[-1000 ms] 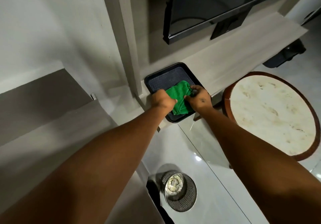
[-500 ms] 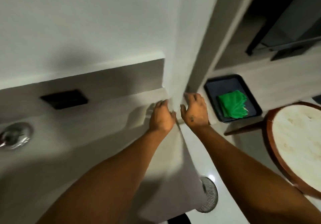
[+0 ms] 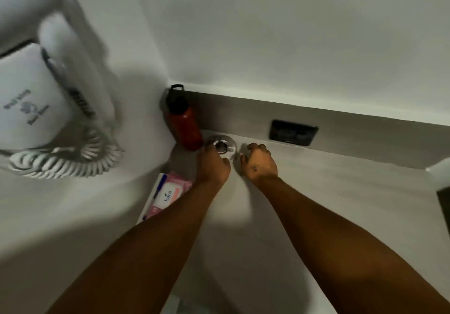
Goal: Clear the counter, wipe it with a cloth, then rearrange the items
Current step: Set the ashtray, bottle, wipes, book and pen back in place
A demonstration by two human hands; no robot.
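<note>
Along the grey counter (image 3: pixel 316 192) we are now reaching both hands, left hand (image 3: pixel 214 165) and right hand (image 3: pixel 261 164) loosely curled, empty, for the metal dish (image 3: pixel 222 147) beside the red bottle (image 3: pixel 186 123), the cloth left behind, so rearranging is apparently starting.

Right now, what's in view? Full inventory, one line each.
bottle: 1, red with black cap, back left corner of counter.
metal dish: 1, silver, beside the bottle, at the fingertips.
wipes pack: 1, pink and white, counter's left edge, partly under the left forearm.
hair dryer: 1, white with coiled cord, left wall.
socket plate: 1, black, on backsplash.
counter: 1, pale grey.
left hand: 1, at the dish; grip unclear.
right hand: 1, fingers curled, right of dish.
</note>
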